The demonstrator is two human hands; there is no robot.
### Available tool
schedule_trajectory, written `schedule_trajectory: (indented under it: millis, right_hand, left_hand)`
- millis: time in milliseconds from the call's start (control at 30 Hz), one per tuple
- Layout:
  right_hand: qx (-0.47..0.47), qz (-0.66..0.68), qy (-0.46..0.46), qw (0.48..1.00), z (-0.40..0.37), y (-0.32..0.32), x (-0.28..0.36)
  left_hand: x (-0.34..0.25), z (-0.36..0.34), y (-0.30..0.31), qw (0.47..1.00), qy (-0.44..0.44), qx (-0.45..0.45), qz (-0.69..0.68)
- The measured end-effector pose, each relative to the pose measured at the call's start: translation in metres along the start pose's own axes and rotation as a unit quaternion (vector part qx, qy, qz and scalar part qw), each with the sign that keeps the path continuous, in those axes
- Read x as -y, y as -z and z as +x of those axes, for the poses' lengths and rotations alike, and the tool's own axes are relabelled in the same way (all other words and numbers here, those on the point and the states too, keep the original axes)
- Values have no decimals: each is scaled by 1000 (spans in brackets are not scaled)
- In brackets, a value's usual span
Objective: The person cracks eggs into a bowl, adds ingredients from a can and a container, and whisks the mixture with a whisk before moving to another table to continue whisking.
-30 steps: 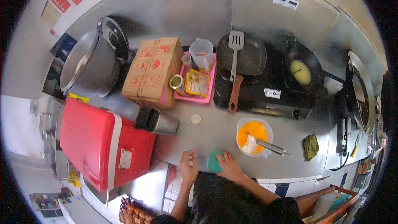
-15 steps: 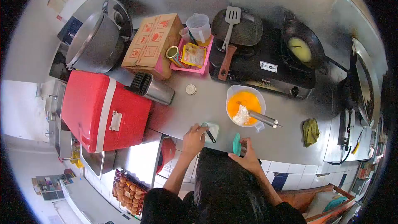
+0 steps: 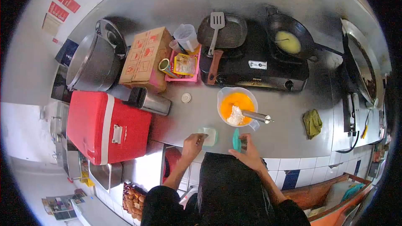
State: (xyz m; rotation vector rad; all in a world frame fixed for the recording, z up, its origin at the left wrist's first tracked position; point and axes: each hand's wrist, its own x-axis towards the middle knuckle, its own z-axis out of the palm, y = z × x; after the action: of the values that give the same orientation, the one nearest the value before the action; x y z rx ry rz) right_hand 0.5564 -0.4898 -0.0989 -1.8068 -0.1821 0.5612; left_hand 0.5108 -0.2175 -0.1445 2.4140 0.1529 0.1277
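Observation:
My left hand (image 3: 193, 145) is at the left side of a small clear, green-tinted container (image 3: 210, 137) holding white contents, near the counter's front edge. Its fingers are drawn together at the rim; what they grip is hidden. Upright in my right hand (image 3: 248, 151) is a turquoise lid (image 3: 236, 140), pinched between thumb and fingers. Just beyond stands a translucent jug (image 3: 222, 113) of orange-yellow liquid with a mound of white powder (image 3: 235, 116). A steel-handled utensil (image 3: 256, 116) leans in it, its lower end submerged.
A gas stove (image 3: 255, 69) carries a square grill pan (image 3: 228, 33) with a slotted turner (image 3: 216, 29), and a wok (image 3: 293, 27) holding yellowish liquid. Leftward are a red cooler box (image 3: 88, 121), a cardboard box (image 3: 144, 54) and a steel canister (image 3: 157, 102). A green cloth (image 3: 312, 124) lies right.
The black-handled spoon that lay across the container beside my left hand no longer shows. My right hand still holds the lid, now seen more edge-on. The camera view has shifted.

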Motion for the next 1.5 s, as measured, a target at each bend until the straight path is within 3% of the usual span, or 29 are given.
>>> schedule_trajectory:
  millis: [33,133,333,467,533,567,633,767,867,933,967,1167,1267,1400,1467,1500]
  right_hand:
    - [8,14,-8,1000,2,-4,-4]
    - [31,70,-20,997,8,-18,-11]
    - [68,48,12,996,13,-26,-7]
    - [55,10,28,998,17,-24,-8]
    - [69,40,-22,997,18,-20,-2]
    - [72,38,-20,996,19,-20,-4]
    - [63,36,-20,997,21,-22,-7]
    - [64,10,-15,998,18,-20,-2]
    - [60,27,3,998,20,-20,-16]
    - [59,28,-13,998,17,-16,-9]
    - [57,28,-13,998,17,-16,-12]
    - [42,27,-33,998,18,-13,-14]
    - [62,19,-14,998,22,-14,-21]
    - [74,9,-23,997,21,-10,-5]
    - [73,-13,-21,997,22,-6,-1]
    - [74,-26,-19,997,22,-7,-4]
  left_hand:
    - [-5,-2,-7,994,78,-66,-45]
    - [-6,-9,-23,984,157,-86,22]
    - [-10,-12,-37,972,160,-151,-83]
    - [-11,-18,-29,956,206,-186,-98]
    - [-14,-21,-25,946,238,-218,-31]
    - [-13,-21,-26,945,240,-221,-32]
    - [-10,-23,-33,971,79,-211,74]
    - [-8,-27,-45,974,104,-194,60]
    - [-6,-28,-45,963,175,-205,15]
    - [-23,-26,-31,930,248,-256,-91]
    - [11,-36,-52,925,235,-270,-127]
    - [-30,-33,-31,910,247,-304,-134]
    - [-19,-35,-41,873,279,-332,-224]
    - [15,-40,-62,876,239,-346,-237]
    - [2,-34,-42,810,334,-311,-368]
    - [-20,-23,-29,799,319,-337,-383]
